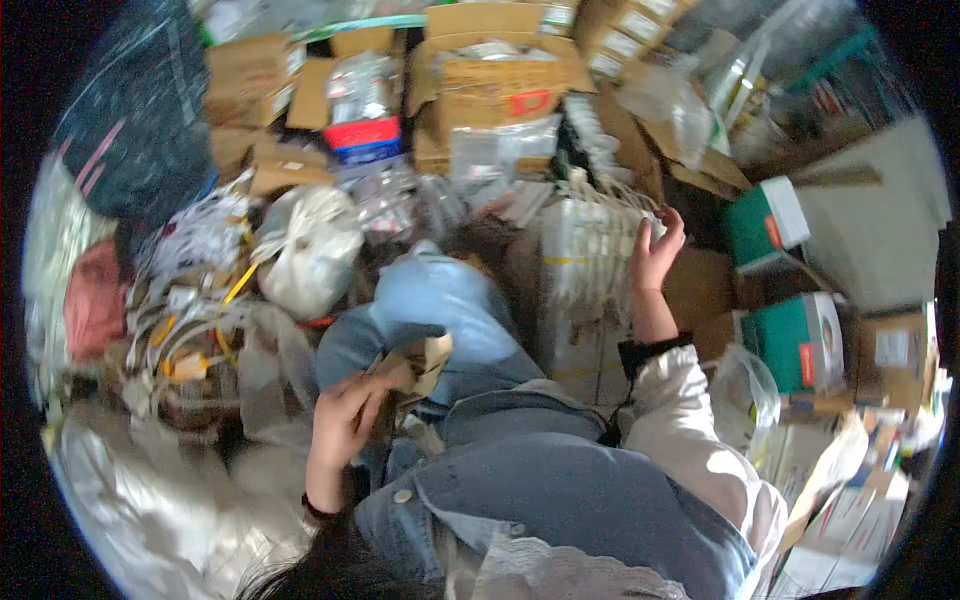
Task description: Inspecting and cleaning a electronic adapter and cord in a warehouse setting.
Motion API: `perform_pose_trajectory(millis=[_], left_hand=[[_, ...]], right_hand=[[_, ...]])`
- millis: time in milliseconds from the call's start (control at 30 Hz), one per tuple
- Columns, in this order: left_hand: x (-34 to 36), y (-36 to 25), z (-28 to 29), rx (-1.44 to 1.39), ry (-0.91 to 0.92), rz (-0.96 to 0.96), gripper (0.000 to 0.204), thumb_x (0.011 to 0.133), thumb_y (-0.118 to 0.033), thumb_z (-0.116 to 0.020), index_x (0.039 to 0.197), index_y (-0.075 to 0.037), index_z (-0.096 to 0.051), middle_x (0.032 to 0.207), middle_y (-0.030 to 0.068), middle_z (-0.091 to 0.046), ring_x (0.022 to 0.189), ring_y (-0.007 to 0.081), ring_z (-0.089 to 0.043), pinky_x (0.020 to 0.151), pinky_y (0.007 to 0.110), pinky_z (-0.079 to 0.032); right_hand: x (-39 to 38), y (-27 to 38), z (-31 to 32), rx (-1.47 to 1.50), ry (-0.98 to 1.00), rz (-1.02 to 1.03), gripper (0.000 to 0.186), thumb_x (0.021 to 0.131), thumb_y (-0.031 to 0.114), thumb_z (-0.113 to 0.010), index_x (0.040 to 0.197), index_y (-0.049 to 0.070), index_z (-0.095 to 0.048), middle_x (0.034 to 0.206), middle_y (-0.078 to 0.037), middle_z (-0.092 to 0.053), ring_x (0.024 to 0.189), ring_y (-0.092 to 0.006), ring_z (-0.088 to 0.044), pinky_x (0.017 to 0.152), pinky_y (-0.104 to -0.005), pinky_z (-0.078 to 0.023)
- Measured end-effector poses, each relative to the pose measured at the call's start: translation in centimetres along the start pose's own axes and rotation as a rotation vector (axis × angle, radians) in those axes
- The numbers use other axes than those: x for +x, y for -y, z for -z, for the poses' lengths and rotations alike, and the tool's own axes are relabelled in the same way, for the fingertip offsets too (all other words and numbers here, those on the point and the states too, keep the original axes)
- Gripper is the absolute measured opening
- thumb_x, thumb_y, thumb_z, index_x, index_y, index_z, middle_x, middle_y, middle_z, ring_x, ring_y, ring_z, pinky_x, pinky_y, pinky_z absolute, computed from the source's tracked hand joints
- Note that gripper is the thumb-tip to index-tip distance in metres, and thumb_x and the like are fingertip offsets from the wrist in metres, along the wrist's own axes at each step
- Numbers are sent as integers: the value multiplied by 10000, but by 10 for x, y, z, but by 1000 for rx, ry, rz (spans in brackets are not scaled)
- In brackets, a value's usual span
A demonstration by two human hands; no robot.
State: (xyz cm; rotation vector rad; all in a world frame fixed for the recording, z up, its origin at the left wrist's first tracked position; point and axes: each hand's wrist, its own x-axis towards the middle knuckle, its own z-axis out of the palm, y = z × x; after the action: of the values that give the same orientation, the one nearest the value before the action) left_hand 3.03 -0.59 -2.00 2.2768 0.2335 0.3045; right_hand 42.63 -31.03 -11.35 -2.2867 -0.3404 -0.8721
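Observation:
My left hand (345,415) is closed on a folded piece of brown cardboard (428,368), held above my lap. Whether that piece is a small opened carton I cannot tell. Out to the right, my right hand (657,258) curls its fingers around a small white piece (656,229), mostly hidden by the fingers. Close by, a bundle of white cables (590,255) drapes over the top and side of a pale upright box (572,345). The right hand is at the right edge of this bundle.
Open cardboard boxes (500,90) stand ahead, one beside a red and blue box (365,138). A tied white plastic bag (312,250) and tangled white cords (200,235) lie to the left. Green-and-white boxes (765,228) and cartons (893,350) line the right.

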Motion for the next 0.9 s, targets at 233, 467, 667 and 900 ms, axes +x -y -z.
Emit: perform_pose_trajectory(millis=[233,467,667,900], left_hand=[[-17,-12,33,-175,-392,-222,143,811,-21,-580,928,-27,-661,807,103,-645,682,269,-591,603,342,-464],[-33,-50,48,-435,-241,-582,160,901,-111,-568,1003,-57,-678,852,106,-532,759,274,-557,664,380,-444],[-60,-36,66,-403,-285,-561,150,893,-116,-563,991,-75,-669,898,84,-546,864,284,-583,881,439,-400],[-74,21,74,-164,-627,-61,339,842,-113,-614,1166,-62,-529,1115,117,-517,1095,275,-477,947,384,-364]], right_hand=[[-45,197,23,878,1612,326,153,878,165,-593,935,24,-592,887,-64,-631,843,-170,-589,780,-317,-474],[-112,307,22,1136,2060,390,523,836,210,-655,1290,50,-448,1262,-95,-532,1156,-170,-502,985,-325,-396],[-86,293,24,1479,1710,46,471,830,195,-662,1231,44,-465,1113,-128,-573,1021,-208,-538,886,-363,-428],[-77,274,45,2061,1515,-20,411,824,178,-670,1163,36,-485,939,-166,-621,864,-253,-581,771,-406,-466]])
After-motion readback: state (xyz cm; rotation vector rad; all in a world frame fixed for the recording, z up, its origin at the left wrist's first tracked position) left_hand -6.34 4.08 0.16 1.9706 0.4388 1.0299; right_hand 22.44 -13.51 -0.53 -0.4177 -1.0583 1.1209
